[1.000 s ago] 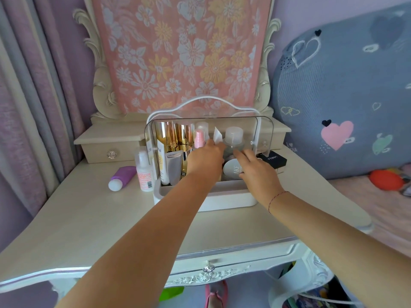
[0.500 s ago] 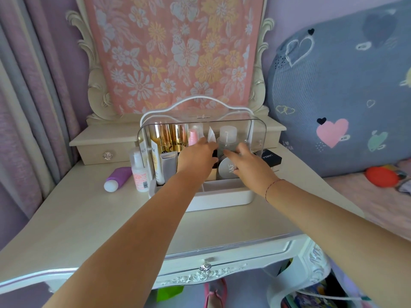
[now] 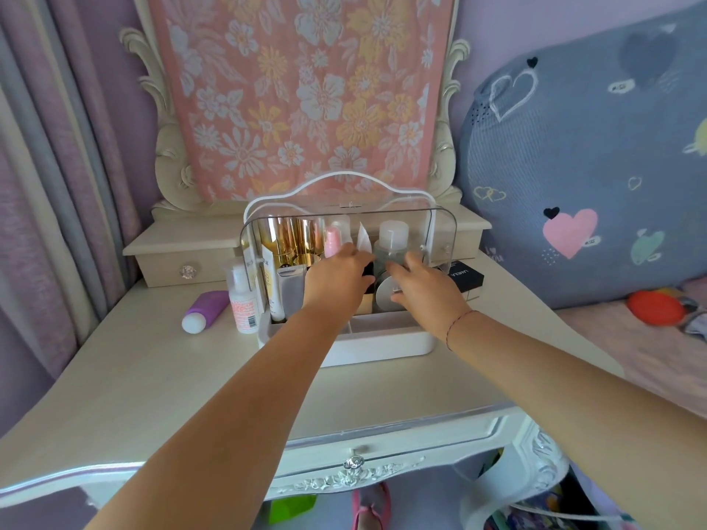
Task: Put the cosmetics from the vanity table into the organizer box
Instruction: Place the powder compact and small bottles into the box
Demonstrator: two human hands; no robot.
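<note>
1. The left hand (image 3: 338, 279) reaches into the middle of the organizer box (image 3: 382, 344). Its fingers curve over something dark, but the back of the hand hides them, so I cannot tell whether it grips.
2. The right hand (image 3: 426, 286) is in the box's right part, fingers and thumb spread either side of a round compact (image 3: 383, 296) standing on edge before a clear bottle (image 3: 390, 239). Whether it grips or only touches, I cannot tell.
3. The box sits near the middle of the desk's (image 3: 153, 376) back edge with its clear lid (image 3: 344, 218) raised. Gold tubes (image 3: 290, 239) and a pink bottle (image 3: 332, 242) stand inside.
4. The step in hand looks like settling items into their compartments.
5. Outside the box are a white bottle (image 3: 243, 300) just beside its left wall, a purple tube (image 3: 206, 309) lying further toward the desk's left edge, and a black box (image 3: 466, 275) by its right wall.
6. The next move probably calls for drawing both hands out under the lid, then picking up one of these three.
</note>
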